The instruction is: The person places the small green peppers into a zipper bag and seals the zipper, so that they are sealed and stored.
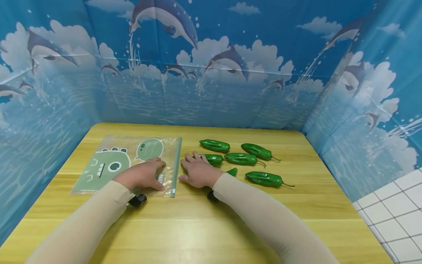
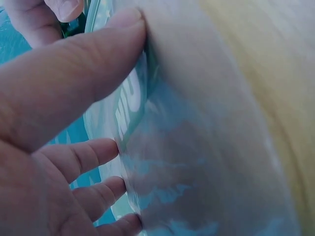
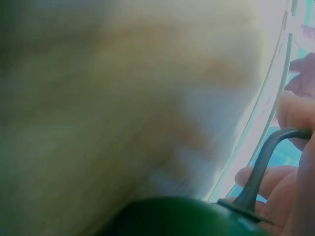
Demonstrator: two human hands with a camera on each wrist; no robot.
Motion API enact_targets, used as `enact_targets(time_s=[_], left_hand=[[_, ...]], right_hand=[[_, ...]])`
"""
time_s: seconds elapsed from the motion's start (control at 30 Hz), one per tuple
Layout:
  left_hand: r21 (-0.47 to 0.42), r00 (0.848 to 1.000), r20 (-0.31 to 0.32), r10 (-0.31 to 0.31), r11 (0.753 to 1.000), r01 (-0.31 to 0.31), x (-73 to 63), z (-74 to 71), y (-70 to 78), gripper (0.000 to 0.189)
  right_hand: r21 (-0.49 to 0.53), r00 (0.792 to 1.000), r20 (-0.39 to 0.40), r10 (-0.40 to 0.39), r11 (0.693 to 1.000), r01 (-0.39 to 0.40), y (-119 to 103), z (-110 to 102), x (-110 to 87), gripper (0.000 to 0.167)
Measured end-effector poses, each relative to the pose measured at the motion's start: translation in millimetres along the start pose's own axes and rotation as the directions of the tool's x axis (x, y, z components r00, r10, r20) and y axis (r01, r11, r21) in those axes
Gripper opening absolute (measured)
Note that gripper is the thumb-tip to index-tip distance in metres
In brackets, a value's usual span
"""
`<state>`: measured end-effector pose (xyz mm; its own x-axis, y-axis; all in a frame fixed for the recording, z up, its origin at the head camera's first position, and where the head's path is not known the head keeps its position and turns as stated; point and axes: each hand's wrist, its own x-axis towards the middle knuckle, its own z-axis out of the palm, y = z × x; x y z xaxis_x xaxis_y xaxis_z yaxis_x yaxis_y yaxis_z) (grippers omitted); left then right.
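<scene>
A clear zip bag (image 1: 113,167) with a green cartoon print lies flat at the left of the table. My left hand (image 1: 145,174) rests on its right half, with thumb and fingertips touching the plastic in the left wrist view. Just right of the bag's green zip edge (image 1: 178,161), my right hand (image 1: 199,172) is spread low over the table. One green pepper (image 1: 214,160) lies by its fingers, and another pepper (image 1: 233,171) is partly hidden behind the wrist. Close up in the right wrist view, a pepper's stem (image 3: 261,169) curves past the fingers.
More green peppers lie to the right: one pepper (image 1: 214,145) at the back, others (image 1: 241,158) beside it, and one (image 1: 263,178) nearer. Blue dolphin-print curtains (image 1: 211,91) stand around the wooden table (image 1: 165,234). White tiles (image 1: 399,209) show at right.
</scene>
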<state>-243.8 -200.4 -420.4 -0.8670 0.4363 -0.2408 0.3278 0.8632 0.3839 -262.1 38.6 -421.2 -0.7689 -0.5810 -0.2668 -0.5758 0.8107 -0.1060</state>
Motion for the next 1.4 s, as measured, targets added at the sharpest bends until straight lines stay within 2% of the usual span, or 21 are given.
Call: enact_targets(time_s=[0.5, 0.87, 1.17, 1.4], left_hand=[[-0.028, 1.0, 0.013, 0.022, 0.999, -0.021, -3.9, 2.1, 4.6, 0.083], [-0.022, 1.0, -0.005, 0.027, 0.999, -0.027, -6.1, 9.4, 15.2, 0.09], [0.052, 1.0, -0.024, 0.009, 0.999, -0.008, -8.3, 10.9, 25.7, 0.087], [0.043, 1.0, -0.017, 0.001, 0.999, 0.0, -7.3, 12.9, 26.9, 0.086]], right_hand=[[-0.039, 1.0, 0.008, -0.009, 0.999, 0.009, 9.0, 3.1, 3.2, 0.082], [-0.05, 1.0, 0.03, 0.006, 0.999, -0.005, 8.2, 2.6, 1.3, 0.086], [-0.051, 1.0, 0.022, -0.011, 0.999, 0.012, 9.2, 2.3, 0.2, 0.088], [-0.031, 1.0, 0.03, -0.008, 0.999, 0.009, 9.2, 4.9, 2.7, 0.089]])
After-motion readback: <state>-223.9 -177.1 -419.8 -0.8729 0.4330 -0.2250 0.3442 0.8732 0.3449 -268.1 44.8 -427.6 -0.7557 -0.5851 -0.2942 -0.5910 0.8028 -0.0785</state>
